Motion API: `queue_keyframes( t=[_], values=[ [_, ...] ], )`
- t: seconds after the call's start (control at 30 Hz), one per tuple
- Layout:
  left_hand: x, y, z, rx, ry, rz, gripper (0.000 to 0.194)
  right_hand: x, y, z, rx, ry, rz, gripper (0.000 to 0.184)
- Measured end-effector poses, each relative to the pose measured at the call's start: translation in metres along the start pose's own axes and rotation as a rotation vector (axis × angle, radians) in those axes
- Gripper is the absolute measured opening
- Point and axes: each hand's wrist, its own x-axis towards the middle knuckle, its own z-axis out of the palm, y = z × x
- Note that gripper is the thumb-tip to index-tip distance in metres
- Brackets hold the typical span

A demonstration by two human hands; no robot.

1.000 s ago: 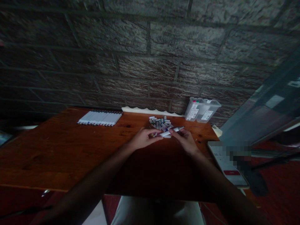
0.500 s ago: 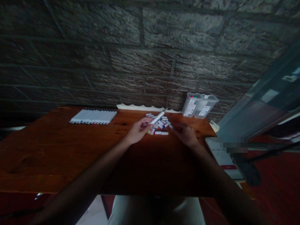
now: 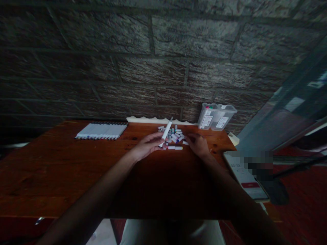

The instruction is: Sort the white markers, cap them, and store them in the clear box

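Note:
A white marker [image 3: 167, 132] with its grey tip bare slants upward in my left hand [image 3: 148, 145], whose thumb and fingers are closed around its lower part. Just to the right lies a pile of loose white marker caps [image 3: 174, 135] with coloured ends. My right hand [image 3: 198, 144] rests at the right edge of this pile, fingers curled and low to the table. One white cap [image 3: 185, 143] lies right by its fingertips; whether anything is pinched in them is hidden. In front of the pile, a short white piece with a yellow end [image 3: 175, 148] lies crosswise.
A row of white markers [image 3: 102, 131] lies side by side on the wooden table [image 3: 63, 170] at left. Two clear plastic cases [image 3: 217, 117] stand at the back right, one with red and green ends inside. A tablet-like device [image 3: 246, 177] lies at the right edge.
My left hand has turned the marker more upright and shifted slightly left. My right hand has moved a little left; the white cap near its fingers now lies lower, below the fingertips.

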Motion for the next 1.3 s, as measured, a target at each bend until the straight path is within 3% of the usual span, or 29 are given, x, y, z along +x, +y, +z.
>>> queue_keyframes(
  t=[0.17,0.4,0.6,0.83,0.9,1.13,1.3],
  values=[
    [-0.003,0.002,0.002,0.076,-0.038,-0.029,0.039,0.004,-0.001,0.003,0.035,-0.053,0.066,0.025],
    [-0.011,0.008,0.01,0.01,0.133,-0.165,0.046,0.004,-0.002,0.009,0.002,-0.033,0.125,0.031],
    [-0.006,0.006,0.006,0.18,0.066,-0.1,0.043,0.008,-0.003,0.005,0.118,0.001,0.147,0.022],
    [0.0,0.003,-0.012,0.512,0.075,0.0,0.046,0.003,0.001,-0.021,0.766,-0.072,0.089,0.03],
    [0.0,0.004,-0.014,0.566,0.079,0.035,0.045,0.0,-0.003,-0.026,0.864,-0.095,0.081,0.037],
    [0.0,0.005,-0.01,0.686,0.05,0.146,0.04,-0.007,-0.022,-0.032,0.911,-0.168,0.077,0.041],
    [0.0,0.003,-0.008,0.731,0.043,0.182,0.039,-0.008,-0.024,-0.034,0.959,-0.067,0.123,0.039]
  ],
)
